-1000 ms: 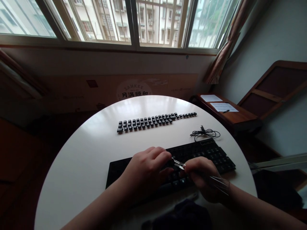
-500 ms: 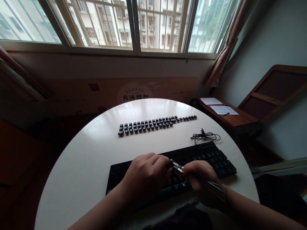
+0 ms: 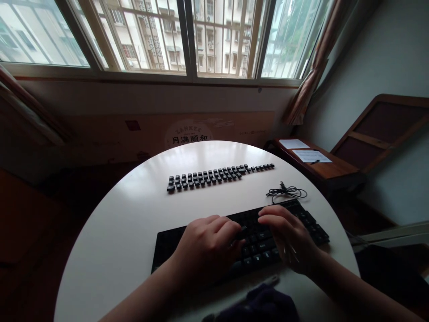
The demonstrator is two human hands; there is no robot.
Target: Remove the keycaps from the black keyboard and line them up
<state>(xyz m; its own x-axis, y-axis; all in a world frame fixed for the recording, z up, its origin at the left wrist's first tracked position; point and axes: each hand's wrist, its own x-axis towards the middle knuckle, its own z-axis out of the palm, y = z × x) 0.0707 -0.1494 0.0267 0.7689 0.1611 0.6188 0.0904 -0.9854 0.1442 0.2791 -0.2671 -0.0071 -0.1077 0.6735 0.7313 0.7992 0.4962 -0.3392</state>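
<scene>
My left hand (image 3: 209, 239) is over the middle of a black keyboard (image 3: 167, 241), its thumb and forefinger closed on a small black keycap (image 3: 242, 230). Just to the right, my right hand (image 3: 290, 232) hovers above the keys with its fingers bent and partly extended. Thin shiny prongs of a metal tweezers-like tool (image 3: 292, 254) show under its palm; the rest of the tool is hidden. Dark areas without caps appear on the upper part of the keyboard, while keys remain on its right side and front rows.
Beyond the keyboard, removed keycaps (image 3: 204, 178) stand in rows on the round white table (image 3: 110, 223). A bundled black cable (image 3: 286, 191) lies behind the keyboard's right end. A dark purple cloth (image 3: 264, 304) is at the near edge. Papers (image 3: 311, 156) rest on a wooden chair (image 3: 342, 170).
The tool's tips have left my left fingers, and the tool is now tucked into my right palm. My right hand has risen and its fingers have loosened. The keycap stays in my left fingers.
</scene>
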